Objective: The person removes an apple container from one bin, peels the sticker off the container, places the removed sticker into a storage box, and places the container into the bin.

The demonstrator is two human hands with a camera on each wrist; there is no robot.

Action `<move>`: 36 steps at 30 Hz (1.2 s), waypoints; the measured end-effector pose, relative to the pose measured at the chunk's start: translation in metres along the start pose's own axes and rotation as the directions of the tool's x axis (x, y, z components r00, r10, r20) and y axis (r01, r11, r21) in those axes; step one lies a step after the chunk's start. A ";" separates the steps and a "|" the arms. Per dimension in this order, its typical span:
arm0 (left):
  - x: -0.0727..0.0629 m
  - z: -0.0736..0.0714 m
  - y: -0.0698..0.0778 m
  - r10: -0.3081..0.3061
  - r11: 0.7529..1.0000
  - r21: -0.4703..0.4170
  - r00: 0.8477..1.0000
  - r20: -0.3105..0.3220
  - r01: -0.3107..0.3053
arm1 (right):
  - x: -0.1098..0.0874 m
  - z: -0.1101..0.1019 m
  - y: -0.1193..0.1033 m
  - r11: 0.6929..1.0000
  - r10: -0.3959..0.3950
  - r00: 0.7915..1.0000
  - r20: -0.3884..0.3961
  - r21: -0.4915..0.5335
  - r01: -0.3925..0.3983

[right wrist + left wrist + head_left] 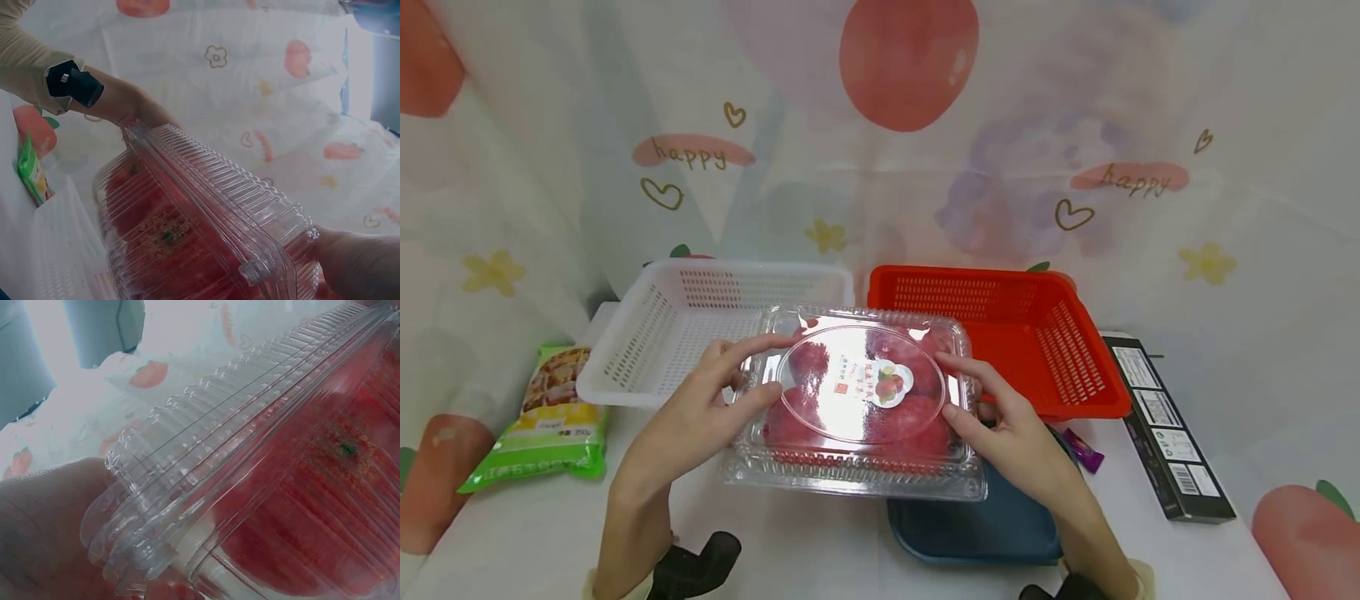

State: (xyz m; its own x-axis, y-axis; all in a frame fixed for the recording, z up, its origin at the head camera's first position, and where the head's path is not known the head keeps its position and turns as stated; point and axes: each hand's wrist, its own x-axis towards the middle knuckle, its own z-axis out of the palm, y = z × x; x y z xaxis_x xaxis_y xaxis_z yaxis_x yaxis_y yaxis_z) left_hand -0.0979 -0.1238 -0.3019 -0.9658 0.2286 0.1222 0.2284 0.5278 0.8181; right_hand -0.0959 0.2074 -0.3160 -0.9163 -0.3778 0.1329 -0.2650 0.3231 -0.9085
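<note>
A clear plastic clamshell box (850, 475) full of round red fruit (913, 421) is held up above the table, its lid closed and bearing a small fruit label (891, 383). My left hand (700, 408) grips its left side, with thumb and index finger lying on the lid. On the opposite side my right hand (1015, 433) holds the box in the same way. The remaining fingers of both hands are mostly hidden by the box. Through the ribbed wall in the left wrist view, one red fruit (300, 512) shows a small green spot.
Behind the box stand a white basket (617, 358) and a red basket (1090, 358). A dark blue tray-like item (977, 533) lies partly beneath it. At right are a small purple packet (1084, 450) and a long black box (1172, 433); at left, a green snack bag (550, 425).
</note>
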 end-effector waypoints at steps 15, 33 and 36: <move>-0.027 -0.006 -0.021 -0.048 0.999 0.022 0.999 -0.001 0.048 | -0.001 0.026 0.008 0.997 0.074 0.994 0.086 0.012 -0.075; -0.065 -0.021 -0.056 -0.093 0.989 0.118 0.994 0.059 0.085 | -0.012 0.064 0.014 0.980 0.177 0.947 0.268 0.045 -0.196; -0.072 -0.023 -0.059 -0.101 0.989 0.115 0.992 0.073 0.092 | -0.016 0.068 0.014 0.983 0.163 0.944 0.287 0.037 -0.181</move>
State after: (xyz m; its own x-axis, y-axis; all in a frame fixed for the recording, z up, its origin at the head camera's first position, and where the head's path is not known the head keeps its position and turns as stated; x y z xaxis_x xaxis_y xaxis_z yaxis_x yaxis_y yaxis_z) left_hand -0.0449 -0.1906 -0.3459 -0.9725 0.2330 -0.0019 0.1513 0.6375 0.7555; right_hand -0.0648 0.1585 -0.3581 -0.8222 -0.5527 -0.1364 -0.0833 0.3538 -0.9316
